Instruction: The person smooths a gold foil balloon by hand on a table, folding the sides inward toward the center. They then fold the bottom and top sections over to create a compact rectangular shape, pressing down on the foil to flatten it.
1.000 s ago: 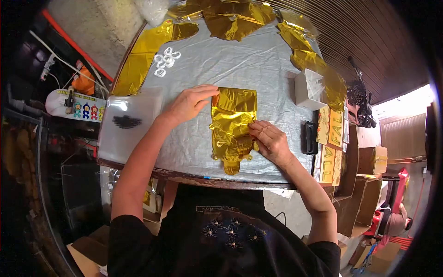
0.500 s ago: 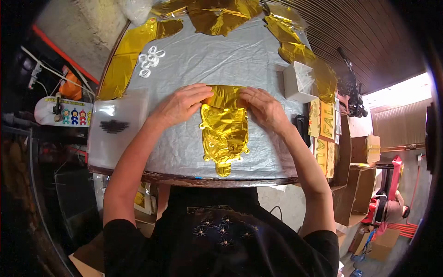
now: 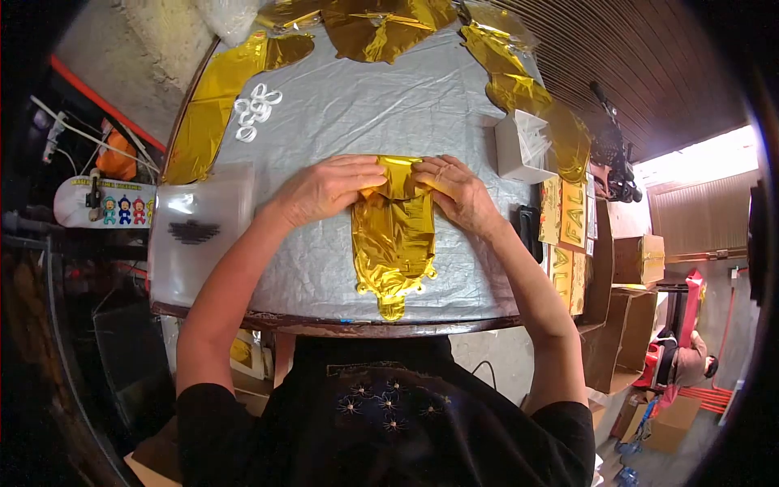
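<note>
A flat gold foil balloon (image 3: 395, 243) lies on the grey plastic-covered table (image 3: 381, 105), its tail pointing toward the near edge. My left hand (image 3: 324, 191) and my right hand (image 3: 458, 191) both pinch its far end, which is folded over and bunched between the fingertips. The two hands nearly touch above the fold.
More gold foil balloons (image 3: 215, 97) lie along the table's far and left edges. White plastic rings (image 3: 256, 105) sit at far left, a white box (image 3: 519, 146) at right, a clear plastic bag stack (image 3: 195, 231) at left. Gold letter cards (image 3: 572, 215) and cardboard boxes (image 3: 641, 260) stand to the right.
My right hand moved from the balloon's right side up to its far end. Both hands then drew together, folding and bunching the far end.
</note>
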The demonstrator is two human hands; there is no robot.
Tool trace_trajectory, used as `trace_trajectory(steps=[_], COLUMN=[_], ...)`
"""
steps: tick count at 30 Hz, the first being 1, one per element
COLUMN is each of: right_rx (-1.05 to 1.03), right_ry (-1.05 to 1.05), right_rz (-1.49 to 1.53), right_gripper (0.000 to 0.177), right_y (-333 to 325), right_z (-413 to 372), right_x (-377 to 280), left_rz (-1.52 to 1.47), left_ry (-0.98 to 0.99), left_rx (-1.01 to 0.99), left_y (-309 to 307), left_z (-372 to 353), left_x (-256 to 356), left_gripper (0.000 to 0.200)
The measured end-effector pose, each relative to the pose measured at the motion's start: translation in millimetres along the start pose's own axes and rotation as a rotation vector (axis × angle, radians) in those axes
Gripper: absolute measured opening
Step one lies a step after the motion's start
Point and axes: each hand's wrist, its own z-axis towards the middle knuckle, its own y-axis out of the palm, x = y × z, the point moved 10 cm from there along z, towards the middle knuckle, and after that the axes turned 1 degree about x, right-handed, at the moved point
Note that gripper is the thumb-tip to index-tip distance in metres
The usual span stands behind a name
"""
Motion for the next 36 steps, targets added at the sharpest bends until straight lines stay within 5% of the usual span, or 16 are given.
trace_trajectory(steps=[6,8,9,10,12,13,19,20,22,26,36], right_rx=[0.112,0.027,-0.104,-0.104,0.288,0.315,0.158,0.159,0.405,0.177,0.082], right_ry=[0.179,0.344,0.696,0.693,0.528,0.591,0.89,0.889,0.461,0.391,0.374], right_rz=[0.216,0.276,0.056,0.057,0.626,0.735,0.581,0.584,-0.283,-0.224,-0.201], right_gripper=[0.03,0.03,0.022,0.022,0.02,0.02,0.03,0.03,0.043,0.065,0.07], right_y=[-6,2,12,15,-1,6,24,27,-16,26,66], right_z=[7,15,1,8,30,33,36,35,43,42,37], right_x=[24,41,68,66,58,67,98,97,51,2,-20], left_rz=[-0.394,-0.356,-0.492,-0.489,-0.841,-0.889,-0.423,-0.42,-0.18,-0.034,0.066], left_ry=[-0.454,-0.638,-0.721,-0.722,-0.57,-0.584,-0.707,-0.707,-0.72,-0.549,-0.438], left_rx=[0.086,0.089,0.067,0.069,0.364,0.384,0.483,0.481,0.355,0.343,0.256], left_y=[-2,3,12,15,3,3,-30,-35,-41,-37,-19], left_z=[-2,-10,-13,-10,-2,-1,-19,-20,-20,-12,-6], left_x=[-50,-82,-96,-104,-112,-118,-127,-123,-112,-87,-70], left_gripper=[0.029,0.023,0.03,0.03,0.035,0.04,0.039,0.039,0.026,0.015,0.019])
